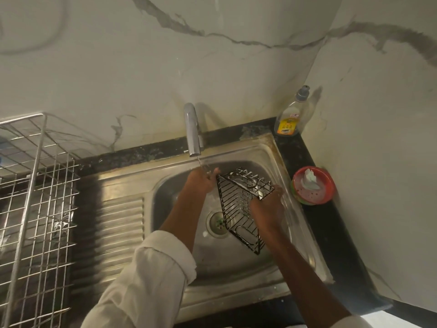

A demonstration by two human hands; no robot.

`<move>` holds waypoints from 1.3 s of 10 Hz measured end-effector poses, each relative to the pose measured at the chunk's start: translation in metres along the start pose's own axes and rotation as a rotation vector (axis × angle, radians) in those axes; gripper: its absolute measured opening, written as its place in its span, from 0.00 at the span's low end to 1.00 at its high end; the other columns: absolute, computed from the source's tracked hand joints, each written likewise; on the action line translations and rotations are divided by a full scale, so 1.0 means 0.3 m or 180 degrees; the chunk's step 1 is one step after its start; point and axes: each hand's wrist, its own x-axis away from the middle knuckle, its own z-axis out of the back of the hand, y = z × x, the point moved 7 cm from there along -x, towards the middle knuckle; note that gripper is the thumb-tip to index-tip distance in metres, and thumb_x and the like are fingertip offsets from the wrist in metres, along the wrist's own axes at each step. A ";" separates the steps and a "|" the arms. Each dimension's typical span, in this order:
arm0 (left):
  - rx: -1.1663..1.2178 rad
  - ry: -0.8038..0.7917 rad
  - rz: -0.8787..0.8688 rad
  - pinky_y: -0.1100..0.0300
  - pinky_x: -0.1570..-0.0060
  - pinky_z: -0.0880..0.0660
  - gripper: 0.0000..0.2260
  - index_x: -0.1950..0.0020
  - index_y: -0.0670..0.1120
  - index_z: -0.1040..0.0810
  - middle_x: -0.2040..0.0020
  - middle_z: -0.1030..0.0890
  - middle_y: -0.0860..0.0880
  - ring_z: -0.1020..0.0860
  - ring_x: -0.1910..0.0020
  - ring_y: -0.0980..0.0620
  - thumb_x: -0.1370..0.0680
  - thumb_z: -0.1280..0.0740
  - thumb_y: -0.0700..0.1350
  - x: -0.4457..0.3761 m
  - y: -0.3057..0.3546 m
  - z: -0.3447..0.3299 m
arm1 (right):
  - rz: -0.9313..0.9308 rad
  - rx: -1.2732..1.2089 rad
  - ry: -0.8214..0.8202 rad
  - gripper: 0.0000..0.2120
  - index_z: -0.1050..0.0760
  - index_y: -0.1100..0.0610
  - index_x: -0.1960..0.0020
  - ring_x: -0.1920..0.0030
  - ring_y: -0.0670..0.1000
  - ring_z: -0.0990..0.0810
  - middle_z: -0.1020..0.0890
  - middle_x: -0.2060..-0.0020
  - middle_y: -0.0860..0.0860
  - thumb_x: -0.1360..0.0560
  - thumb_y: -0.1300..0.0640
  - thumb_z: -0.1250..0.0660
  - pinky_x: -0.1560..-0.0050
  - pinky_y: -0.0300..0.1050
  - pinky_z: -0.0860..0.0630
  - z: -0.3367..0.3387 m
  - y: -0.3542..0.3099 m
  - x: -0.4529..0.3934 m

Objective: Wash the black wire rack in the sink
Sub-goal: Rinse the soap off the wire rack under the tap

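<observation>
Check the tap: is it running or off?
Running. A thin stream falls from the tap spout onto the left hand beside the black wire rack.

Two bare forearms reach up from six o'clock toward the centre. The left hand (pixel 201 182), at about eleven o'clock from the right, has curled fingers under running water. The right hand (pixel 268 205) grips the black wire rack (pixel 238 209), sleeve rolled back on the left arm

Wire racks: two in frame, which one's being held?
The black wire rack over the sink basin, gripped by the right hand. The silver wire rack stands untouched at the left on the counter.
</observation>
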 end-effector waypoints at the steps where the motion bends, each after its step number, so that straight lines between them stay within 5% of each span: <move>1: -0.1541 0.0307 -0.0371 0.52 0.39 0.19 0.26 0.14 0.48 0.44 0.18 0.33 0.42 0.22 0.31 0.44 0.12 0.41 0.40 -0.035 0.032 -0.040 | -0.0012 -0.0074 0.0033 0.41 0.46 0.59 0.19 0.32 0.63 0.24 0.27 0.28 0.63 0.29 0.65 0.35 0.34 0.59 0.24 0.011 0.010 0.006; 2: -0.2252 0.0419 -0.1129 0.52 0.47 0.17 0.23 0.19 0.51 0.31 0.28 0.21 0.45 0.17 0.39 0.45 0.14 0.34 0.41 0.005 0.080 -0.044 | -0.0008 -0.0073 0.0090 0.39 0.44 0.59 0.20 0.33 0.63 0.23 0.26 0.30 0.62 0.29 0.65 0.34 0.36 0.57 0.22 0.029 0.015 0.013; 3: -0.2619 0.0593 -0.1527 0.51 0.54 0.14 0.09 0.45 0.41 0.18 0.54 0.14 0.47 0.13 0.57 0.49 0.21 0.25 0.45 0.043 0.101 -0.075 | 0.0038 -0.0086 0.0043 0.41 0.47 0.58 0.18 0.33 0.63 0.23 0.26 0.28 0.63 0.28 0.64 0.34 0.37 0.59 0.21 0.053 0.017 0.025; 4: -0.3294 0.0557 -0.1701 0.49 0.49 0.16 0.08 0.45 0.42 0.19 0.50 0.16 0.46 0.16 0.51 0.46 0.19 0.28 0.46 0.035 0.099 -0.093 | -0.0023 -0.0070 0.0035 0.41 0.48 0.57 0.18 0.32 0.62 0.24 0.28 0.27 0.62 0.27 0.64 0.35 0.36 0.57 0.22 0.058 0.022 0.029; 5: -0.3292 -0.0064 -0.1319 0.46 0.42 0.19 0.08 0.40 0.39 0.19 0.45 0.18 0.42 0.19 0.45 0.43 0.18 0.32 0.40 0.021 0.062 -0.110 | -0.0065 -0.0113 0.0006 0.42 0.49 0.57 0.17 0.29 0.63 0.26 0.29 0.26 0.62 0.27 0.63 0.35 0.33 0.59 0.24 0.054 0.008 0.045; 7: -0.2205 -0.0668 -0.0789 0.43 0.31 0.22 0.06 0.51 0.40 0.16 0.46 0.15 0.37 0.18 0.49 0.43 0.17 0.32 0.38 0.148 0.057 -0.046 | 0.0197 -0.0248 0.0004 0.44 0.46 0.49 0.19 0.36 0.60 0.21 0.24 0.30 0.57 0.33 0.55 0.36 0.39 0.65 0.21 0.010 -0.061 0.085; 8: -0.2467 -0.0841 -0.1258 0.49 0.35 0.22 0.10 0.44 0.47 0.16 0.45 0.14 0.44 0.18 0.45 0.49 0.13 0.36 0.48 0.245 0.080 0.007 | 0.0279 -0.0246 -0.0126 0.42 0.45 0.47 0.20 0.42 0.55 0.19 0.24 0.33 0.51 0.32 0.57 0.36 0.43 0.61 0.18 -0.018 -0.084 0.076; 9: -0.2447 -0.1362 -0.1696 0.52 0.30 0.26 0.18 0.31 0.53 0.18 0.38 0.15 0.51 0.19 0.37 0.53 0.17 0.33 0.61 0.332 0.074 0.131 | 0.0459 -0.0432 -0.0570 0.39 0.35 0.44 0.23 0.53 0.53 0.17 0.21 0.38 0.49 0.30 0.67 0.36 0.59 0.52 0.16 -0.061 -0.128 0.029; 10: -0.2515 -0.1581 -0.1919 0.60 0.32 0.24 0.22 0.25 0.52 0.24 0.33 0.17 0.53 0.20 0.34 0.57 0.18 0.27 0.50 0.365 0.084 0.211 | 0.0521 -0.0533 -0.0870 0.39 0.32 0.47 0.24 0.54 0.53 0.19 0.21 0.36 0.53 0.29 0.75 0.38 0.62 0.48 0.21 -0.080 -0.160 0.013; 11: -0.3082 -0.0906 -0.2369 0.58 0.32 0.24 0.25 0.27 0.51 0.26 0.37 0.17 0.52 0.19 0.37 0.56 0.20 0.28 0.33 0.374 0.132 0.286 | 0.0660 -0.0469 -0.1347 0.38 0.33 0.50 0.23 0.51 0.50 0.23 0.27 0.35 0.52 0.26 0.79 0.38 0.62 0.43 0.24 -0.143 -0.213 0.031; 12: -0.3438 -0.0170 -0.2578 0.62 0.38 0.25 0.22 0.27 0.45 0.25 0.41 0.18 0.50 0.20 0.37 0.49 0.20 0.34 0.29 0.391 0.164 0.324 | 0.0724 -0.0456 -0.1708 0.40 0.35 0.48 0.21 0.45 0.48 0.24 0.30 0.30 0.50 0.25 0.79 0.39 0.57 0.42 0.23 -0.225 -0.239 0.058; 13: -0.3429 0.0184 -0.2711 0.67 0.42 0.27 0.20 0.31 0.45 0.23 0.43 0.18 0.52 0.20 0.37 0.48 0.21 0.33 0.30 0.391 0.194 0.365 | 0.0866 -0.0510 -0.1862 0.43 0.35 0.43 0.22 0.25 0.54 0.32 0.38 0.20 0.48 0.26 0.80 0.43 0.39 0.48 0.22 -0.329 -0.270 0.077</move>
